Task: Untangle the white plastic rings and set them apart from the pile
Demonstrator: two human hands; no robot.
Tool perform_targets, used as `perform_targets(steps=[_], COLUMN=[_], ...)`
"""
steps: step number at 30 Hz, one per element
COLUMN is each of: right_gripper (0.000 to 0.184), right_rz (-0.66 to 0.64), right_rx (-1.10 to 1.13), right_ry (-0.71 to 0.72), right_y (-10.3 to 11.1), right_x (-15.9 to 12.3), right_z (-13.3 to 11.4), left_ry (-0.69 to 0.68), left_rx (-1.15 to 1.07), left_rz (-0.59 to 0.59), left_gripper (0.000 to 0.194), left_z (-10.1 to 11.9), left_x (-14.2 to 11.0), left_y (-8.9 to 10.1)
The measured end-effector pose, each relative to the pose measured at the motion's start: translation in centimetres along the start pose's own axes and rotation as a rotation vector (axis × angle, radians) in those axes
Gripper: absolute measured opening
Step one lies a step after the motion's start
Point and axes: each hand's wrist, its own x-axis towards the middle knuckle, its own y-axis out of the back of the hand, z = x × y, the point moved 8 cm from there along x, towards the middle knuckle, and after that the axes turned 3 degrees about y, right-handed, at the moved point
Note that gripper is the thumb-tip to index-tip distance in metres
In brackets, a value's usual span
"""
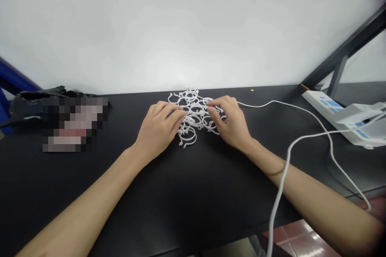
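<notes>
A loose heap of white plastic rings [196, 109], thin and with gaps and small hooked ends like shower curtain rings, lies on the black tabletop [193, 192]. At the heap's left edge is my left hand [161, 126], its thumb and fingertips drawn together on a ring; the exact grip is partly hidden behind the fingers. My right hand [229, 119] rests over the right side, fingers curved, with a small gap between thumb and forefinger at the rings. One ring [189, 138] sits at the near edge of the heap.
A black plastic bag [27, 106] lies at the left beside a blurred-out patch. On the right stands a white device with blue labels [334, 114]. A white cable [286, 160] passes over my right forearm. A pale wall [181, 28] rises behind the table.
</notes>
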Motion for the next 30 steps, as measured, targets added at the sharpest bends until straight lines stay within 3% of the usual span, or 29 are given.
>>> perform_targets(steps=[9, 14, 23, 30], right_gripper=[0.015, 0.005, 0.009, 0.008], right_rz=[-0.146, -0.139, -0.147, -0.081], right_rx=[0.177, 0.214, 0.221, 0.253], right_ry=[0.096, 0.047, -0.074, -0.177], right_y=[-1.4, -1.9, -2.5, -2.0], right_x=[-0.7, -0.9, -1.1, -1.0], right_z=[-3.0, -2.9, -1.5, -0.8], left_ry=[0.078, 0.107, 0.251, 0.191], left_rx=[-0.029, -0.057, -0.272, -0.229], left_rz=[0.145, 0.117, 0.08, 0.003], left_gripper=[0.014, 0.013, 0.003, 0.009], left_z=[-0.1, -0.2, -1.5, -0.9], left_x=[-0.1, -0.3, -0.5, -0.5], left_y=[1.3, 0.9, 0.6, -0.3])
